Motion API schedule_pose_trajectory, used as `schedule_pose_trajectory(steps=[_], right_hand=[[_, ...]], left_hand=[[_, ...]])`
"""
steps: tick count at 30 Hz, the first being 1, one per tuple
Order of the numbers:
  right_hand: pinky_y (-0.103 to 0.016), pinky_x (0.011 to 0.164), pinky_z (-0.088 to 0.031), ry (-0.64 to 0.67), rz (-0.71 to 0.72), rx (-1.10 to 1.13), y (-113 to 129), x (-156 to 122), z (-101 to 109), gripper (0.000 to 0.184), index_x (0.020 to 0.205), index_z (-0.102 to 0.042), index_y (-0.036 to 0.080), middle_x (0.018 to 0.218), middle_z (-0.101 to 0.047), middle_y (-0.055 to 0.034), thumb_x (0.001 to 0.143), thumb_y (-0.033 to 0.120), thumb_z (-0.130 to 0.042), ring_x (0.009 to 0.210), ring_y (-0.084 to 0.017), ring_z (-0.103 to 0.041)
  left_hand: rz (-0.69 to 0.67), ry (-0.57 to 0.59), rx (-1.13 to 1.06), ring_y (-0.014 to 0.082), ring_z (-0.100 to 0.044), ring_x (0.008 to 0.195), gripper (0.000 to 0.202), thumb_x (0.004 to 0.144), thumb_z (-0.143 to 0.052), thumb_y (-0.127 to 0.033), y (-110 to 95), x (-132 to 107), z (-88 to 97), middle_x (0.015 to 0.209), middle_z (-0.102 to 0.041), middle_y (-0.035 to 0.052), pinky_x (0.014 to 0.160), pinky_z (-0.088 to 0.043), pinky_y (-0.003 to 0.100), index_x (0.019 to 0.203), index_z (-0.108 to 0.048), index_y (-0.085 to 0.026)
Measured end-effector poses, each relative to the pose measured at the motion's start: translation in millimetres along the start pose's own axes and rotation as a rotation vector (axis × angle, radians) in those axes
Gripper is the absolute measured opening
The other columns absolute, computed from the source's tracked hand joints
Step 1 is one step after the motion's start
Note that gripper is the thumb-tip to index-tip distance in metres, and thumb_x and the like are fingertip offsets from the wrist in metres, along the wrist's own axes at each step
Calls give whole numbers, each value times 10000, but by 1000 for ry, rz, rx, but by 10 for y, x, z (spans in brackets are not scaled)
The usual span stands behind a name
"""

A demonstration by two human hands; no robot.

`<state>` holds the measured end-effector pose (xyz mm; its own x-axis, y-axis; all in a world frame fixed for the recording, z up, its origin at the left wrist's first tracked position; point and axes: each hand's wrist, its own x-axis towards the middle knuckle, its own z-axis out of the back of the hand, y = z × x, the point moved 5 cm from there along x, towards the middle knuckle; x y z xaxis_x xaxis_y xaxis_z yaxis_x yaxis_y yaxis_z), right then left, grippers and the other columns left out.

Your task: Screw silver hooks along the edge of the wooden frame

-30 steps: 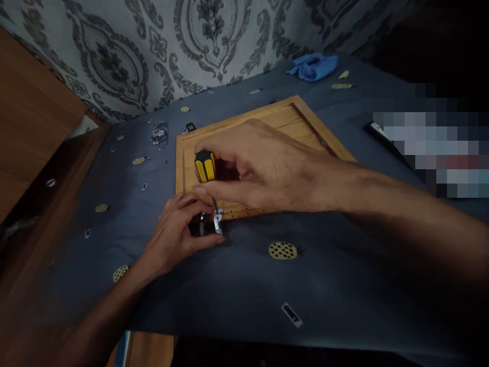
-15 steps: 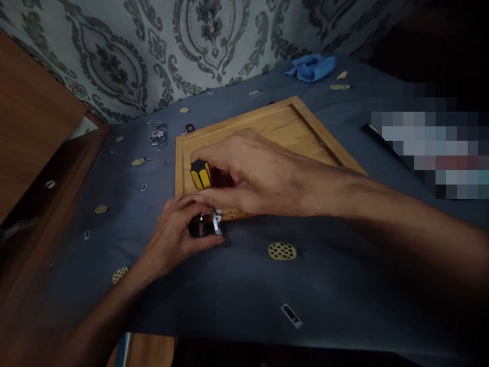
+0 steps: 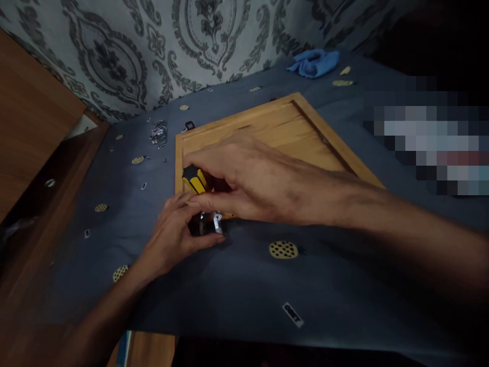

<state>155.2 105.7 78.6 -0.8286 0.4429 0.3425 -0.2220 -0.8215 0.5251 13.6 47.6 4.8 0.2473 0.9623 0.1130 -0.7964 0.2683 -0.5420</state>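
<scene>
A wooden panel door (image 3: 282,132) lies flat on a dark blue cloth (image 3: 244,285) with pineapple prints. My right hand (image 3: 248,178) is wrapped round a yellow and black screwdriver (image 3: 194,179), its tip down at the panel's near edge. My left hand (image 3: 175,234) grips a small metal hinge (image 3: 212,223) against that near edge, fingers closed round it. The screwdriver's shaft is mostly hidden by my fingers.
A small pile of metal hardware (image 3: 158,132) lies on the cloth by the panel's far left corner. A blue rag (image 3: 315,62) lies at the back by the patterned wall. Brown wooden furniture (image 3: 34,127) stands at the left. A blurred patch covers the right side.
My right hand has sunk lower with the screwdriver, whose handle has tilted to the left. My left hand has stayed on the hinge.
</scene>
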Motion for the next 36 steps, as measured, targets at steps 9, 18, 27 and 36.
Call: schedule_pose_trajectory(steps=[9, 18, 27, 36], right_hand=[[-253, 558, -427, -258, -5, 221, 72, 10, 405, 271, 734, -539, 211, 683, -517, 68, 954, 259, -689, 618, -88, -527], [-209, 442, -370, -54, -263, 544, -219, -403, 101, 314, 729, -592, 201, 637, -533, 50, 903, 439, -701, 540, -87, -497], [-243, 473, -336, 25, -448, 461, -414, -643, -379, 267, 762, -662, 182, 641, -598, 13, 888, 416, -640, 557, -120, -501], [-239, 462, -350, -94, -528, 542, -474, -758, -442, 329, 965, -758, 196, 624, -585, 14, 890, 501, -659, 542, -123, -478]], left_hand=[[6, 20, 80, 296, -654, 1029, 361, 715, -899, -444, 11, 14, -5, 1025, -720, 44, 935, -490, 477, 972, -738, -246], [-38, 22, 102, 265, -638, 1007, 363, 772, -865, -451, -18, -6, -3, 1029, -709, 39, 885, -461, 423, 1006, -703, -226], [-30, 46, 102, 254, -636, 990, 348, 764, -867, -469, -11, 5, -13, 1008, -705, 31, 862, -458, 406, 973, -713, -238], [-59, 29, 107, 246, -627, 979, 346, 767, -875, -442, -26, -11, -10, 1004, -701, 23, 849, -452, 399, 993, -707, -240]])
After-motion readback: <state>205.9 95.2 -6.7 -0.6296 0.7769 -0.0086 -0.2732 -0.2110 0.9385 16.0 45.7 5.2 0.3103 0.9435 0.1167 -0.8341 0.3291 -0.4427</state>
